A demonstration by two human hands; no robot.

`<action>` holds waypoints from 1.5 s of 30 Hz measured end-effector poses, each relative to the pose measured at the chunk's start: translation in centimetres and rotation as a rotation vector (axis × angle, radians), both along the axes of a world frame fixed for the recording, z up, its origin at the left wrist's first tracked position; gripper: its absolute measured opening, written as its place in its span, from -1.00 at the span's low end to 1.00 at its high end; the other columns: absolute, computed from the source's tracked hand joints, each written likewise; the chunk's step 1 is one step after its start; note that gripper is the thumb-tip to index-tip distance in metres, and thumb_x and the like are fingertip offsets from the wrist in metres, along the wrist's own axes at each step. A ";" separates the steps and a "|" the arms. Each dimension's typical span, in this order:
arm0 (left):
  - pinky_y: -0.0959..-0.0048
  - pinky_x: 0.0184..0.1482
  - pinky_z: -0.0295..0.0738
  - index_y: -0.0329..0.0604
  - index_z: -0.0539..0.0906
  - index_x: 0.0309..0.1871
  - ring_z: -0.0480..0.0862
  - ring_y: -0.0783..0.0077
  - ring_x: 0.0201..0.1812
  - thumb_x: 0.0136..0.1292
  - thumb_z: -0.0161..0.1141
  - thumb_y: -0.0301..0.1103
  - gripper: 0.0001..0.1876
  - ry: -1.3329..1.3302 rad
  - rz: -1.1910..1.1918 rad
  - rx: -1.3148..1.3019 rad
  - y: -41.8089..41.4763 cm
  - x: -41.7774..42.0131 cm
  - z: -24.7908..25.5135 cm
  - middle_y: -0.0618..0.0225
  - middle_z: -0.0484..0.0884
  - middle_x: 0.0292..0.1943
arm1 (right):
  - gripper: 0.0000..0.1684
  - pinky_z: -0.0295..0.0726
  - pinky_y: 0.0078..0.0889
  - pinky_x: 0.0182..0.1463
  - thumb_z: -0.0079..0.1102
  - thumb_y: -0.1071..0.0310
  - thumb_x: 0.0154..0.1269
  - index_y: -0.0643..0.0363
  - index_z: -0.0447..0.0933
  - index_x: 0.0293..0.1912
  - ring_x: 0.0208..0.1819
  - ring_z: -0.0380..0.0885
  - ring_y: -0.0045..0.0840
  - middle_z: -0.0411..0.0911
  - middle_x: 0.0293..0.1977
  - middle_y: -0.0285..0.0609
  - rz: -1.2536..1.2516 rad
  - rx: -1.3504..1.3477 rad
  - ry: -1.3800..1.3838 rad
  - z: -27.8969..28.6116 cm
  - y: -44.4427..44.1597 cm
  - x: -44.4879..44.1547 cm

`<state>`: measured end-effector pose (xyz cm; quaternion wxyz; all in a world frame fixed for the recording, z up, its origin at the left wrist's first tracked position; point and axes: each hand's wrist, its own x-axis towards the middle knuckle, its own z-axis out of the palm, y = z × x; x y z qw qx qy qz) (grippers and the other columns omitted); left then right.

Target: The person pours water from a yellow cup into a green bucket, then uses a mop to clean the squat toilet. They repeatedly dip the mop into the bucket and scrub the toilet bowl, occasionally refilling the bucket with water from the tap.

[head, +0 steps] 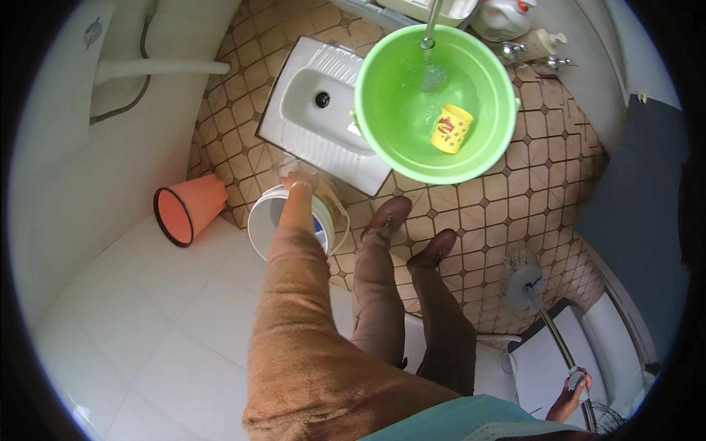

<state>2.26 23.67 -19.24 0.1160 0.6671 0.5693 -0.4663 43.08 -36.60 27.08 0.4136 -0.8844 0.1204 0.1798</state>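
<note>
My left hand (299,180) is at the far side of a white plastic bucket (325,238), the forearm crossing its mouth. Something pale and translucent shows by the fingertips; whether the fingers grip it or the bucket is unclear. Blue shows inside the bucket. My right hand (573,394) is closed around the metal pole of a mop (524,280), whose round grey head and strands are raised towards the tiles. Beyond my shoes stands a large green basin (386,138) under a running hose. A yellow spotted cup (452,129) lies tilted in its water.
A white squat toilet (331,132) is set in the tiled floor (469,215), partly behind the basin. An orange waste bin (201,206) lies on its side at left. Bottles (499,22) and taps (513,52) are at the upper right. A white pipe (165,67) juts from the left wall.
</note>
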 end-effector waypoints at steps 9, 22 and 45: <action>0.12 0.20 0.21 -0.19 0.65 -0.32 0.33 -0.03 0.18 -0.03 0.21 -0.36 -0.81 -0.485 0.020 0.427 -7.8 -2.8 14.1 0.04 0.38 0.16 | -0.64 0.34 -0.41 0.08 0.00 0.13 0.34 0.06 0.32 0.05 0.07 0.35 -0.51 0.38 0.01 -0.24 -0.092 0.150 -0.064 1.9 -0.2 -1.6; 0.37 -0.64 0.29 -0.08 0.39 -0.42 0.28 0.44 -0.71 0.19 0.13 0.05 -0.62 -0.811 1.749 0.174 -10.1 -7.2 17.5 0.44 0.24 -0.68 | -0.73 0.36 -0.40 0.10 0.06 0.29 0.31 0.07 0.36 -0.01 0.03 0.38 -0.52 0.41 -0.04 -0.25 -0.244 0.256 -0.044 1.4 -1.9 -2.3; 0.18 -0.20 0.47 -0.35 0.54 -0.18 0.63 -0.04 -0.25 0.17 0.12 0.06 -0.48 -0.690 0.054 -0.268 -27.0 19.4 32.9 -0.08 0.62 -0.38 | -0.68 0.42 -0.44 -0.17 0.20 0.08 0.18 -0.09 0.42 -0.10 -0.10 0.44 -0.58 0.46 -0.13 -0.39 -0.275 0.065 0.052 -6.6 -18.7 3.1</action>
